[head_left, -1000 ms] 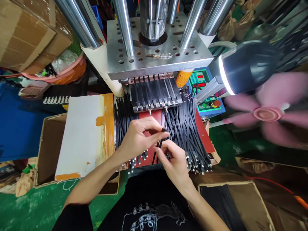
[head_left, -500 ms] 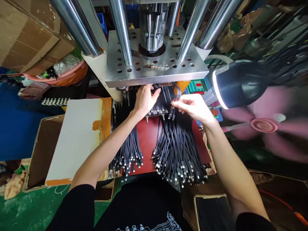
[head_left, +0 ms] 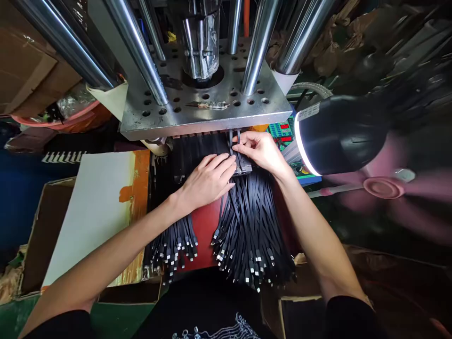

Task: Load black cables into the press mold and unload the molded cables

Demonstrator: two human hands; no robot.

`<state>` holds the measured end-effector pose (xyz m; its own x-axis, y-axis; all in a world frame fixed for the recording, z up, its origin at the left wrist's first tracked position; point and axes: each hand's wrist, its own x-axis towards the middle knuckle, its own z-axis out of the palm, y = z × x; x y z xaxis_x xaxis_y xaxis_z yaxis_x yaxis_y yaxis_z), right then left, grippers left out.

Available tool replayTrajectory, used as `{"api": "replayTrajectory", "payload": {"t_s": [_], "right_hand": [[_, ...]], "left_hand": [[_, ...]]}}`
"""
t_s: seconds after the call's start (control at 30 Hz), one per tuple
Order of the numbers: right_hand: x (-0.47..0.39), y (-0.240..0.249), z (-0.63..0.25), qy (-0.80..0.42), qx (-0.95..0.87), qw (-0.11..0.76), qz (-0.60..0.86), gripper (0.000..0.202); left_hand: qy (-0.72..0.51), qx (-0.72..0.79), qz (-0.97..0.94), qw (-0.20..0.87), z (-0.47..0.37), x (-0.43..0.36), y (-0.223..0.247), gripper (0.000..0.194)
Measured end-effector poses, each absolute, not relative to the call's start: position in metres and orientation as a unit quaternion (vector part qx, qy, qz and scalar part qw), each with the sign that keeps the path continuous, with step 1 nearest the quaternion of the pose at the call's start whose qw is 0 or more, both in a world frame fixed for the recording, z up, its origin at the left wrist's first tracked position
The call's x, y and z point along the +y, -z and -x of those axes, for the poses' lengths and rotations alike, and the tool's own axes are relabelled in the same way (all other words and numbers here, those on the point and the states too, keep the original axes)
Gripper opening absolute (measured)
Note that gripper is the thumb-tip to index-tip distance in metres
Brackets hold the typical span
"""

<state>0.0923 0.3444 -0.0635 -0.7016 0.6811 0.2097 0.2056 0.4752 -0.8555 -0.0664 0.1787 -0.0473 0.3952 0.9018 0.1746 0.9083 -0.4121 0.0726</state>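
Note:
My left hand (head_left: 210,181) lies with its fingers stretched out over the front of a black mold block (head_left: 201,150) under the press plate. Its fingertips reach close to the right-hand part of the block. With thumb and index finger my right hand (head_left: 259,149) pinches a flat black cable (head_left: 239,137) at that right part. Below the hands hangs a thick bunch of black cables (head_left: 250,207) with silvery plugs at their ends. A smaller bunch of black cables (head_left: 176,240) hangs on the left. My left hand partly hides the block's front edge.
The thick steel press plate (head_left: 208,120) and its posts (head_left: 259,47) stand just above the hands. A lit lamp (head_left: 339,134) and a spinning pink fan (head_left: 383,187) are on the right. A white board (head_left: 95,202) lies left, beside a red work surface (head_left: 203,230).
My left hand has come down and toward me from under the plate, now flat over the block's front. My right hand has brought the cable in to the block. The view has shifted.

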Motion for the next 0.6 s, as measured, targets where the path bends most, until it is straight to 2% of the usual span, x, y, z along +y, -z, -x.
{"api": "replayTrajectory", "payload": {"t_s": [0.1, 0.2, 0.33, 0.47, 0.6], "right_hand": [[0.345, 0.064, -0.090, -0.441, -0.807, 0.278, 0.279, 0.012], [0.340, 0.063, -0.087, -0.383, -0.817, 0.283, 0.325, 0.012], [0.320, 0.061, -0.107, -0.277, -0.852, 0.291, 0.336, 0.034], [0.299, 0.062, -0.131, -0.173, -0.917, 0.205, 0.297, 0.048], [0.308, 0.058, -0.110, -0.100, -0.922, 0.127, 0.351, 0.056]], "left_hand": [[0.078, -0.567, 0.819, 0.031, 0.053, 0.177, 0.048, 0.058], [0.066, -0.603, 0.794, 0.045, 0.039, 0.173, 0.052, 0.058], [0.048, -0.639, 0.766, 0.051, 0.023, 0.169, 0.057, 0.058], [0.067, -0.649, 0.757, 0.007, 0.023, 0.177, 0.052, 0.068], [0.106, -0.673, 0.731, -0.029, 0.043, 0.207, 0.046, 0.065]]}}
